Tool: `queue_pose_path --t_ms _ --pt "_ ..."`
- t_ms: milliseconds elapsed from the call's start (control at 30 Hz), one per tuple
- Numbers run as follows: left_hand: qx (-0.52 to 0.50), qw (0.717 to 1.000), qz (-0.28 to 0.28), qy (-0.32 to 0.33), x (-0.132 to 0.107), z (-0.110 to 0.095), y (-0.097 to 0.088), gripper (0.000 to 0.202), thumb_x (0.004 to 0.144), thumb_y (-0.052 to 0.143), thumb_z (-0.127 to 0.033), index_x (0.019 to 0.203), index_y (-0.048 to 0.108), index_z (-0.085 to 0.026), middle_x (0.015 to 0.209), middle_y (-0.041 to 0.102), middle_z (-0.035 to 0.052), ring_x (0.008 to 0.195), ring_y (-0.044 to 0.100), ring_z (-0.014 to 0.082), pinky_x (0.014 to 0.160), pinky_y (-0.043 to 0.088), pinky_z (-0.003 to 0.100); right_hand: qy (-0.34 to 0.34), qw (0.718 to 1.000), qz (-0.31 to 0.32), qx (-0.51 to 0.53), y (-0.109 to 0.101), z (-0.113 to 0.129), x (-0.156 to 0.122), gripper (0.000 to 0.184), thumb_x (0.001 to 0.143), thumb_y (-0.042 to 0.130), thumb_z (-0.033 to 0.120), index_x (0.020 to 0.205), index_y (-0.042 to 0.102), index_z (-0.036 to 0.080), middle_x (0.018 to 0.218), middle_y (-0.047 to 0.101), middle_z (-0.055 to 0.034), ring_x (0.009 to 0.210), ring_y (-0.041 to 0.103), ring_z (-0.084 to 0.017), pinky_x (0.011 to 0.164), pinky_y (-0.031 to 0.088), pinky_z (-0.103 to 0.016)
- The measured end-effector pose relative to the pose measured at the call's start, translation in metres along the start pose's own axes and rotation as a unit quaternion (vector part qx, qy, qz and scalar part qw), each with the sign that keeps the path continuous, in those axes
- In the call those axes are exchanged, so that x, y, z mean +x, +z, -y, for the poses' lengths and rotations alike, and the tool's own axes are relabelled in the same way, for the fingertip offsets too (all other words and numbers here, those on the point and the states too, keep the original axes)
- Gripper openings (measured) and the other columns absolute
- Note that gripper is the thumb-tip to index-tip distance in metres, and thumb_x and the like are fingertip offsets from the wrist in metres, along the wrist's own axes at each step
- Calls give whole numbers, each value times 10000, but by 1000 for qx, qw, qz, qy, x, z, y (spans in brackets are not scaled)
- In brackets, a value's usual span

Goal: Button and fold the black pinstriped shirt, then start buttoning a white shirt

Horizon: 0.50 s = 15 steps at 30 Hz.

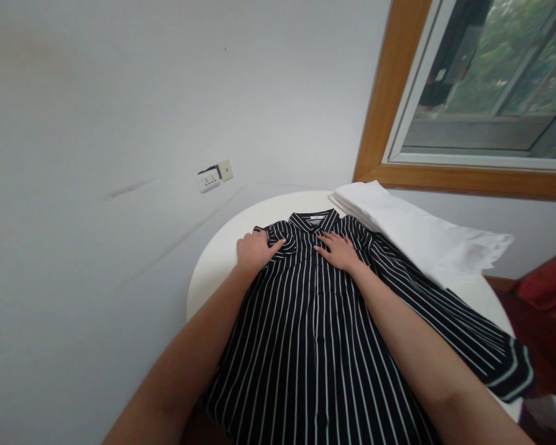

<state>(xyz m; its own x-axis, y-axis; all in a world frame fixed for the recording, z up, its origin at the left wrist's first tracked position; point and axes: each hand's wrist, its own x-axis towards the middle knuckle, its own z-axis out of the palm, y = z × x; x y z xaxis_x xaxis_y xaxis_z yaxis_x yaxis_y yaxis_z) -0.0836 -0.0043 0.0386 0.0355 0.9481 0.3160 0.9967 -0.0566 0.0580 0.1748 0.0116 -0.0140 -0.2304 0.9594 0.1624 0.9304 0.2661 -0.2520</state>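
A black shirt with white stripes (pixel 301 334) lies front side up, its collar (pixel 314 219) at the far end and its front hanging over the near table edge. My left hand (pixel 254 250) is closed on bunched fabric at the shirt's left shoulder, thumb on top and the other fingers partly hidden. Flat on the upper chest beside the button line rests my right hand (pixel 337 250), its fingers spread. The sleeve on the right (pixel 449 315) stretches out across the table towards the near right edge. The left sleeve's lower part is not visible.
Under the shirt stands a round white table (pixel 213 272) against the wall. Folded white cloth (pixel 412 225) lies along its far right side and overhangs the edge. A wall socket (pixel 208 180) is behind on the left; a wood-framed window (pixel 472 176) is at the right.
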Motion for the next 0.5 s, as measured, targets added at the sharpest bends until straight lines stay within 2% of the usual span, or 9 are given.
queue_pose_path --t_ms 100,167,233,333,433,500 --pt "-3 999 27 27 2 -1 7 390 882 484 -525 978 648 -184 975 666 127 946 614 297 802 469 391 -2 1000 -13 6 1 0 -1 615 932 290 648 1400 467 291 1517 389 -41 1425 278 -257 1150 136 -563" --pt "-18 999 -5 48 4 -1 8 273 902 488 -373 1021 656 -193 1014 642 118 960 609 282 812 482 386 -2 1000 -26 14 0 1 -2 586 935 324 626 1381 491 285 1499 416 -46 1412 306 -253 1149 154 -554" --pt "-66 992 -65 81 6 -2 8 268 918 446 -267 1065 655 -187 1039 611 115 977 600 263 856 489 387 2 999 -42 31 -1 1 -2 550 939 354 599 1360 515 282 1472 455 -45 1390 348 -243 1148 176 -538" --pt "-187 954 -141 186 4 -11 5 296 938 390 -189 1109 631 -170 1167 556 113 1051 580 210 987 459 367 8 995 -67 79 -4 0 -2 489 954 359 557 1292 579 282 1383 554 -26 1328 438 -223 1136 241 -478" --pt "-271 897 -147 317 -2 -24 4 330 956 368 -180 1228 555 -199 1376 452 101 1238 492 197 1094 394 384 24 984 -73 159 -9 -3 -1 526 976 277 541 1139 681 247 1223 668 -31 1188 568 -211 1060 365 -387" --pt "-304 877 -147 341 -4 -26 4 398 962 340 -168 1337 458 -225 1440 406 95 1279 464 192 1111 382 399 44 970 -81 226 -11 -6 -2 633 981 194 556 1015 725 214 1125 709 -46 1098 621 -201 1006 416 -339"
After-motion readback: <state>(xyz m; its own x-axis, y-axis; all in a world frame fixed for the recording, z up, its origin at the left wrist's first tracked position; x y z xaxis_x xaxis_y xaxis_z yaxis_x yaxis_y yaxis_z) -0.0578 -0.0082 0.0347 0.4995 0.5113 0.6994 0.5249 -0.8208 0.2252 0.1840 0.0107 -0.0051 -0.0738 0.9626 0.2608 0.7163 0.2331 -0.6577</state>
